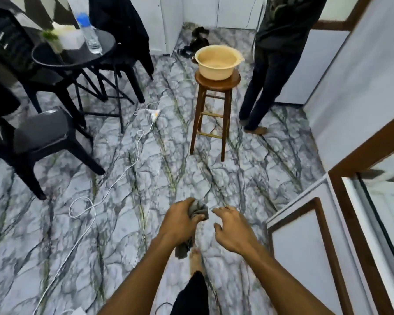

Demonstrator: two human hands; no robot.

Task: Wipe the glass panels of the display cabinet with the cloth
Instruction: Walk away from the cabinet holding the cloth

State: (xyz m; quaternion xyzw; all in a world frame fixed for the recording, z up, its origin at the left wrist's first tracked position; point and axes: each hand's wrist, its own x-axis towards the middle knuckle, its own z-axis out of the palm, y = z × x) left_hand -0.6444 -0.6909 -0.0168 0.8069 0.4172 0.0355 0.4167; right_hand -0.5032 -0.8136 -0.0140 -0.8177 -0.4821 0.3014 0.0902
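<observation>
My left hand (181, 220) grips a grey cloth (199, 210) low in the middle of the head view; one end sticks out above my fingers and the other hangs below my wrist. Just to its right, my right hand (231, 228) hovers with spread, loosely bent fingers and holds nothing. The display cabinet (359, 169), brown-framed with white panels, runs along the right edge, and a glass panel (389, 201) shows at the far right. Both hands are left of the cabinet and apart from it.
A beige basin (218, 62) sits on a wooden stool (216, 105) ahead. Another person (275, 64) stands beside it at the right. A black round table (73, 51) with a water bottle (89, 32) and black chairs (39, 137) fill the left. A white cable (114, 178) trails across the marble floor.
</observation>
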